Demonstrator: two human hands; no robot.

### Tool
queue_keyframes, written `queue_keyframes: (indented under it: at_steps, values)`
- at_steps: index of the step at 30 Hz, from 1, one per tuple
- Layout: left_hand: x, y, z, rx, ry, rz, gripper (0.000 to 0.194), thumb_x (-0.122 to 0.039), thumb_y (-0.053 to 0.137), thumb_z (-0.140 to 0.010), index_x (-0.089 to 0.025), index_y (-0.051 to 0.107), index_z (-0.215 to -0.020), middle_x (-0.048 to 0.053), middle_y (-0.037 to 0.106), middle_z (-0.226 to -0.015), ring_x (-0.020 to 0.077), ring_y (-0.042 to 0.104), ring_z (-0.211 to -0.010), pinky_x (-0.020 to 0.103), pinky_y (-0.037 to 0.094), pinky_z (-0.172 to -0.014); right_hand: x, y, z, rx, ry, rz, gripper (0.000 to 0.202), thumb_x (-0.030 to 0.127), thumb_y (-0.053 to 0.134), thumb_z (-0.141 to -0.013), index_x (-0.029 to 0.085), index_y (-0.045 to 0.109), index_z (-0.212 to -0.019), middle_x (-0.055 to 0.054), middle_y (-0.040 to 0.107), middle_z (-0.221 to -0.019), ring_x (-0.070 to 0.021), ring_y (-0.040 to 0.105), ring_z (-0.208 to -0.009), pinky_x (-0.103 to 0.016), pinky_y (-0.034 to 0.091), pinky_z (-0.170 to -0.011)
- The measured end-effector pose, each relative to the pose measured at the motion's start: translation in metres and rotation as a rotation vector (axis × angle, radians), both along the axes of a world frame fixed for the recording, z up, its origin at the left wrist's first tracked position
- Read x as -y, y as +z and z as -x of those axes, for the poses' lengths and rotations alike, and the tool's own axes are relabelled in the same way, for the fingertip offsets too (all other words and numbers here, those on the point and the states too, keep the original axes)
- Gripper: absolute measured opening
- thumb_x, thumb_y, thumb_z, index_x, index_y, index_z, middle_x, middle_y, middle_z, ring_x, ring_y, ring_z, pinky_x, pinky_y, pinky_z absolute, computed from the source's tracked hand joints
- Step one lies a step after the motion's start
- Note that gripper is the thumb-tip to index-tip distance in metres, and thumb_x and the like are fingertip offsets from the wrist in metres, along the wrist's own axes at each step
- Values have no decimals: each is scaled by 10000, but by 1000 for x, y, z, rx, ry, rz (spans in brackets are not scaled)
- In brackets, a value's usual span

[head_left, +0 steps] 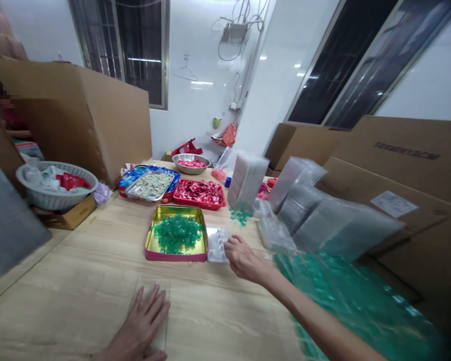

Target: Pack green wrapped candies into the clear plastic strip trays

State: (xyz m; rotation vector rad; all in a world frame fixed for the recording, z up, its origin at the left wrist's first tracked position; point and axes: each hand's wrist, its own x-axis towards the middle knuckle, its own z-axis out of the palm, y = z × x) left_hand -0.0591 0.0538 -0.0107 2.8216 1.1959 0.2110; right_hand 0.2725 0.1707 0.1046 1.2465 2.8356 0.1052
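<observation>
Our left hand [145, 321] lies flat on a clear plastic sheet [164, 335], nearer us than the pink-and-gold square metal tin [176, 256]; our right hand [242, 258], curled, grip unclear, is at the translucent plastic tray [214, 244] on the tin's right.

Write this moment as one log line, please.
left hand: on clear sheet | right hand: at plastic tray | green pieces: in gold tin
</observation>
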Motion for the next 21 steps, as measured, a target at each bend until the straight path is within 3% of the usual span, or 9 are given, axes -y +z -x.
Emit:
queue_keyframes:
  at_steps: [2,4,10,12,14,16,19,21]
  values:
    - [-4,8,19,-5,-10,54,829,-488,514,-739,-251,79,-1404,123,211,-1455,381,173,-1319,634,135,-1015,26,0,6,-37,23,5,118,140,484,-650,155,572,-727,-81,571,-835,-203,445,-831,-377,272,-888]
    - [-8,13,37,-23,-25,109,821,-502,483,-755,-254,45,-1404,123,171,-1465,380,151,-1324,638,139,-1011,52,-14,20,-81,49,19,102,150,481,-675,162,569,-726,-74,566,-832,-201,441,-812,-390,272,-896]
    - [-10,11,66,-18,-50,102,811,-488,463,-756,-252,38,-1406,107,145,-1475,349,140,-1335,591,115,-1042,99,-107,104,-135,163,102,86,150,521,-699,189,550,-627,-32,585,-686,-185,454,-710,-420,289,-898]
    - [-8,10,68,23,-31,41,811,-493,469,-740,-254,72,-1407,103,196,-1464,341,177,-1329,568,114,-1052,101,-121,129,-157,168,155,120,153,539,-703,198,538,-592,-31,595,-661,-184,458,-690,-404,328,-847]
    - [-7,12,70,52,-11,-13,810,-508,464,-733,-250,97,-1407,102,233,-1454,327,198,-1327,546,98,-1064,96,-113,141,-213,181,206,92,222,596,-672,197,545,-600,-47,610,-699,-196,471,-709,-388,358,-782]
    - [-7,15,69,58,-8,-41,807,-524,450,-738,-237,102,-1408,106,247,-1449,315,201,-1329,532,89,-1072,79,-88,139,-323,152,224,90,269,615,-660,189,573,-668,-63,619,-783,-208,493,-758,-362,372,-739]
    - [-13,17,60,67,-35,-55,792,-508,447,-754,-221,107,-1408,117,249,-1449,316,212,-1325,524,130,-1071,31,-49,122,-463,-17,194,91,177,511,-746,174,601,-757,-67,619,-852,-191,528,-800,-295,383,-707]
    - [-19,14,44,88,-56,-64,766,-482,465,-757,-217,148,-1402,123,261,-1446,326,220,-1320,529,168,-1063,-9,-37,110,-437,-151,150,187,97,463,-753,161,614,-844,-79,625,-898,-189,544,-856,-271,387,-739]
